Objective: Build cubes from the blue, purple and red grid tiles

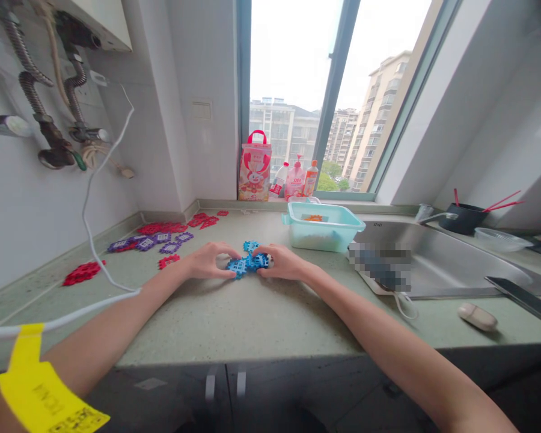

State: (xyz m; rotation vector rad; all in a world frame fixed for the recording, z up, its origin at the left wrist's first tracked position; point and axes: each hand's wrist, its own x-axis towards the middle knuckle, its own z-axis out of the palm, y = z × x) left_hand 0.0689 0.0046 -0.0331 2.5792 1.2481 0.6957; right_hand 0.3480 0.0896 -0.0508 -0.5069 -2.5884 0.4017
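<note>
Blue plastic interlocking pieces (237,268) lie together on the counter between my two hands. My left hand (207,260) grips the left edge of the blue pieces with thumb and fingertips. On the other side, my right hand (283,261) has its thumb and fingers closed on the darker blue part. One lighter blue piece (251,246) sticks out at the far side, seemingly touching the others. Whether all the pieces are joined, I cannot tell. A small red piece (169,261) lies just left of my left hand.
Red pieces (83,273) and purple pieces (170,247) are spread on the left. A teal tub (322,240) with orange pieces stands beside the sink (455,258). A white cable (88,198) hangs over my left forearm. A rounded light object (478,317) lies at the right.
</note>
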